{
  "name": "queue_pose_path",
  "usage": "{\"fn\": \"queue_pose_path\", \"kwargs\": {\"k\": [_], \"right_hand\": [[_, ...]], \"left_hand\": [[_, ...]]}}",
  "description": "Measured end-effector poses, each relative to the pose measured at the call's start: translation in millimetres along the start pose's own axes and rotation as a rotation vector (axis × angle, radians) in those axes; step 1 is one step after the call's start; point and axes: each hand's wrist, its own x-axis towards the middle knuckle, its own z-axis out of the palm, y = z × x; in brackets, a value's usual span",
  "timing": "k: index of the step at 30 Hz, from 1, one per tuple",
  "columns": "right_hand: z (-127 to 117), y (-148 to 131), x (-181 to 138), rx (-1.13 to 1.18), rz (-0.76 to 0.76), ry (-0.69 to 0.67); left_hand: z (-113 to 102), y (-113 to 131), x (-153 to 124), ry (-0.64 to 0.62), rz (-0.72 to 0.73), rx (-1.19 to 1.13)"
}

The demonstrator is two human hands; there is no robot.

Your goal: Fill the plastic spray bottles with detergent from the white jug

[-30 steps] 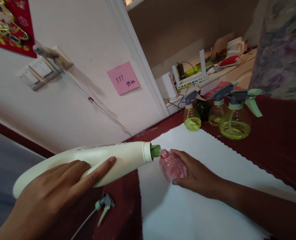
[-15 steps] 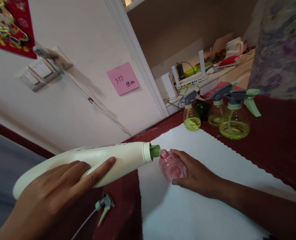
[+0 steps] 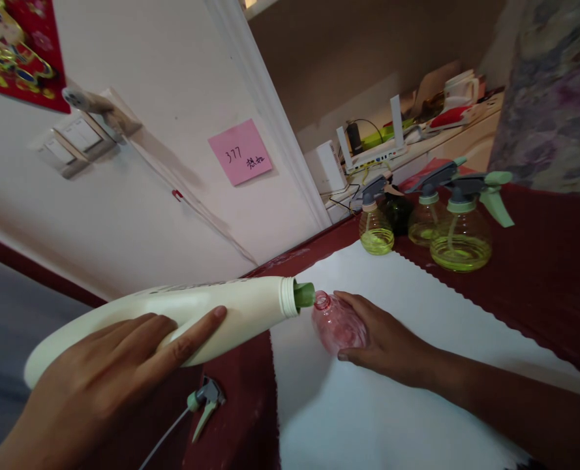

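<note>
My left hand [image 3: 137, 359] is wrapped round the handle of a large pale green detergent bottle [image 3: 250, 303], which lies nearly level with its green spout [image 3: 304, 295] pointing right. Right at the spout's tip is the open mouth of a small pink see-through spray bottle body [image 3: 336, 326]. That body is tilted toward the spout, and my right hand [image 3: 375, 336] grips it from the right. Whether liquid runs between the two cannot be made out. Below the detergent bottle, a grey and green spray head [image 3: 207, 398] with a thin tube lies on the dark red table [image 3: 243, 418].
White paper [image 3: 338, 405] covers part of the table. Several spray bottles with yellow liquid, among them a large one [image 3: 460, 251] and a small one [image 3: 376, 240], stand at the back right. Behind them is a white router [image 3: 375, 156]. A pink note [image 3: 241, 153] sticks to the wall.
Both hands and both bottles stay almost exactly in place. Only a very slight shift of the whole view shows.
</note>
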Motion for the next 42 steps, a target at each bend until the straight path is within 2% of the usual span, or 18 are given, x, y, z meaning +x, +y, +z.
{"fn": "queue_pose_path", "kwargs": {"k": [9, 20, 33, 42], "right_hand": [[-1, -2, 1, 0.009, 0.003, 0.000], [0, 4, 0, -0.008, -0.036, 0.002], [0, 2, -1, -0.004, -0.026, 0.013], [1, 3, -1, 0.001, -0.033, 0.020]], "left_hand": [[-1, -1, 0, -0.025, -0.015, -0.010], [0, -1, 2, 0.025, -0.008, -0.036], [1, -1, 0, 0.003, -0.022, -0.051], [0, 9, 1, 0.013, -0.021, -0.073]]}}
